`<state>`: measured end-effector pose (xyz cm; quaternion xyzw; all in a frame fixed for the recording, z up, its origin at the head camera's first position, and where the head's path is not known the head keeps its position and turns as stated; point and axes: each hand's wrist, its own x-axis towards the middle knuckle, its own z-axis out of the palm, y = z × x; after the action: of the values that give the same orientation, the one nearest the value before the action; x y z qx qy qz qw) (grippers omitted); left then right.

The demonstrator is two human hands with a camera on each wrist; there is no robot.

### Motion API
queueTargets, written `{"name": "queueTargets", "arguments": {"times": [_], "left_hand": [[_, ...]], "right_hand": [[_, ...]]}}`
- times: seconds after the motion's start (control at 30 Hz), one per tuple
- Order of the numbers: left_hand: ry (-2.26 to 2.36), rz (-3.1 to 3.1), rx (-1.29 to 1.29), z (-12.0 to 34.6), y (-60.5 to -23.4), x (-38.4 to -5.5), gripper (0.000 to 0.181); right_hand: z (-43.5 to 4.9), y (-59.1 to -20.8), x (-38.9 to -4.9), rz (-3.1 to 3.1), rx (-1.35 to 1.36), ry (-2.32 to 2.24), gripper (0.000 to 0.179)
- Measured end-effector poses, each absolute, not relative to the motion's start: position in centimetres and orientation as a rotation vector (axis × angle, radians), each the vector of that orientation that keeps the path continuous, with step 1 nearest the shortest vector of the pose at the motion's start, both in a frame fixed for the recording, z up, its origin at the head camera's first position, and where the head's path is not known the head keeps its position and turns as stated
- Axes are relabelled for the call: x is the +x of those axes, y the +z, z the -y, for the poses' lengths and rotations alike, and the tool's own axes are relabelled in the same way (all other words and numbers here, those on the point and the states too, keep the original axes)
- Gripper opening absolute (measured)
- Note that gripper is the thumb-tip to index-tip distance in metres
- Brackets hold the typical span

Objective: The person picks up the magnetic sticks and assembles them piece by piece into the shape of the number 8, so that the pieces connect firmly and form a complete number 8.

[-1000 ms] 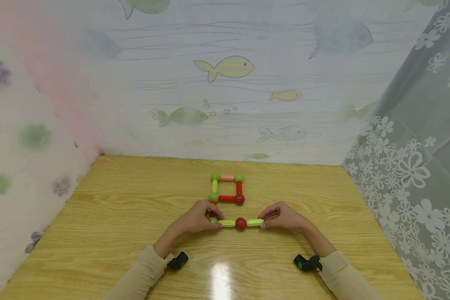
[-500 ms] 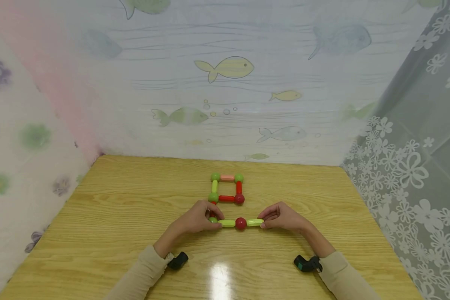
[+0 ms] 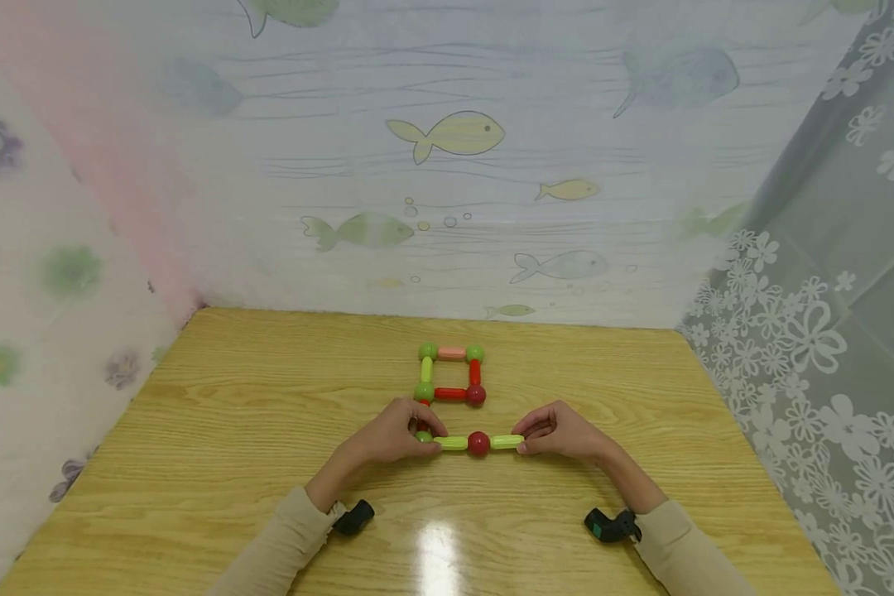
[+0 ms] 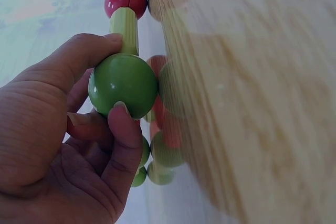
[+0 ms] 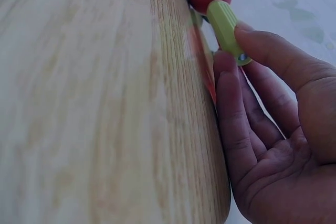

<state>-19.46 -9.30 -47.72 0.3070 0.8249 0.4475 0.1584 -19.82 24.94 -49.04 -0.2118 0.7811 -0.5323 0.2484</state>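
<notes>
My left hand (image 3: 396, 434) pinches a yellow-green stick (image 3: 454, 444) of a magnetic ball-and-stick set, thumb on its left end. One fingertip touches the green ball (image 4: 123, 85) joined to that end. A dark red ball (image 3: 478, 444) links this stick to a second yellow-green stick (image 3: 505, 442), whose right end my right hand (image 3: 566, 432) holds between thumb and fingers. A shiny metal tip (image 5: 242, 56) shows at that end. Behind the left fingers a red stick, partly hidden, runs up to another green ball (image 3: 425, 391), a corner of a square.
The square lies flat behind the hands, with a pink stick (image 3: 451, 353) at its back and a red stick (image 3: 450, 394) at its front. Everything is on a wood-grain table (image 3: 268, 372). A fish-patterned curtain (image 3: 454, 232) hangs along the table's back edge.
</notes>
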Motion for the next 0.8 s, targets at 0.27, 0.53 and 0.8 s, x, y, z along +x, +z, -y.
{"name": "queueTargets", "arguments": {"times": [0.27, 0.53, 0.8], "left_hand": [[1.28, -2.354, 0.882, 9.3, -47.8, -19.5, 0.011], [1.26, -2.365, 0.883, 9.3, -47.6, -19.5, 0.011], [1.259, -2.367, 0.897, 9.3, -47.7, -19.5, 0.011]], "right_hand": [[-25.0, -49.2, -19.8, -2.134, -0.59, -1.448, 0.028], [-24.9, -49.2, -19.7, -2.108, -0.577, -1.469, 0.028], [-23.8, -48.5, -19.6, -2.125, -0.562, -1.472, 0.03]]}}
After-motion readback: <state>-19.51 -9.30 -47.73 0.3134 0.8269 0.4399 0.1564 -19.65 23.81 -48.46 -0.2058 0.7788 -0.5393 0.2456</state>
